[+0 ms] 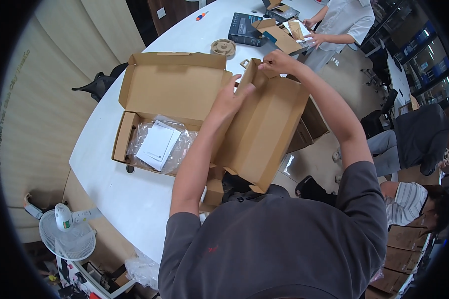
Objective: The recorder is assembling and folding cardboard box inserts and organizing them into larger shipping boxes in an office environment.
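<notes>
A brown cardboard box (264, 127), its inside bare, stands opened out in front of me at the table's right edge. My right hand (278, 62) is closed at its far end, fingers pinching the cardboard by the corner flap. Beside the box's left wall is my left hand (231, 98), fingers apart and slightly blurred; whether it touches the wall is unclear. To the left lies another open cardboard box (172, 82) with its lid raised. Inside it, white papers or booklets (158, 144) rest on clear plastic wrapping (184, 144), partly hidden by my left forearm.
A round beige moulded piece (223, 47) and a dark box (245, 30) sit farther along the white table (112, 184). Another person (341, 25) handles an open carton (279, 36) at the far right. More cardboard (307, 127) stands right of my box. A fan (67, 234) is lower left.
</notes>
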A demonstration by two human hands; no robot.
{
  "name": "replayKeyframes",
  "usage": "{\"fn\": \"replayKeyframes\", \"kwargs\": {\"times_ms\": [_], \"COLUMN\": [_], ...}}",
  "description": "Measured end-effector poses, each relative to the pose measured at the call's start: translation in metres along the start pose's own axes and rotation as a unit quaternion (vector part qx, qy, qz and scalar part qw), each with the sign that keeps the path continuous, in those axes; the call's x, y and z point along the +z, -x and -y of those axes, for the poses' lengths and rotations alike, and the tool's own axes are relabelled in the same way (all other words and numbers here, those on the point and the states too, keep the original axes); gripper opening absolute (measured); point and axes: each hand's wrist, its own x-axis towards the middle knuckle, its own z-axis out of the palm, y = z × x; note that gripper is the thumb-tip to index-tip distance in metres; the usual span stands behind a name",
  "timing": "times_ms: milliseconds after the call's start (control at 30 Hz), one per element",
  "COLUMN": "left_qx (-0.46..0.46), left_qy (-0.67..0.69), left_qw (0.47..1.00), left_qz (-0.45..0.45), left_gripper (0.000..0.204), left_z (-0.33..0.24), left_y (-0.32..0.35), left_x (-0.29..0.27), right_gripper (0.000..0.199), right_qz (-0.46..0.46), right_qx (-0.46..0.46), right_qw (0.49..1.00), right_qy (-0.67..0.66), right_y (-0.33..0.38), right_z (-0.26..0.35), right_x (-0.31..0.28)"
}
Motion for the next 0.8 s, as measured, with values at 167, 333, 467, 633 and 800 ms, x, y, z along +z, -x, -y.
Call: {"fn": "replayKeyframes", "kwargs": {"times_ms": [167, 333, 467, 633, 800], "left_qx": [0.079, 0.052, 0.064, 0.01, -0.007], "left_qy": [-0.172, -0.158, -0.108, 0.072, 0.15], "left_qw": [0.982, 0.986, 0.992, 0.997, 0.986], "left_qz": [-0.014, 0.004, -0.02, 0.042, 0.073], "left_gripper": [0.073, 0.072, 0.068, 0.062, 0.054], "left_z": [0.03, 0.039, 0.037, 0.05, 0.048], "left_y": [-0.003, 0.004, 0.011, 0.012, 0.021], "left_x": [0.009, 0.005, -0.009, -0.024, -0.03], "right_gripper": [0.06, 0.061, 0.057, 0.045, 0.04], "right_qz": [0.003, 0.073, 0.045, -0.008, -0.08], "right_qx": [0.005, 0.035, 0.041, 0.035, 0.069], "right_qw": [0.999, 0.991, 0.99, 0.996, 0.99], "right_qy": [-0.051, -0.109, -0.126, -0.084, 0.089], "right_y": [-0.007, -0.01, -0.005, -0.001, 0.003], "right_z": [0.005, 0.016, 0.02, 0.031, 0.065], "right_x": [-0.003, -0.006, 0.002, 0.02, 0.046]}}
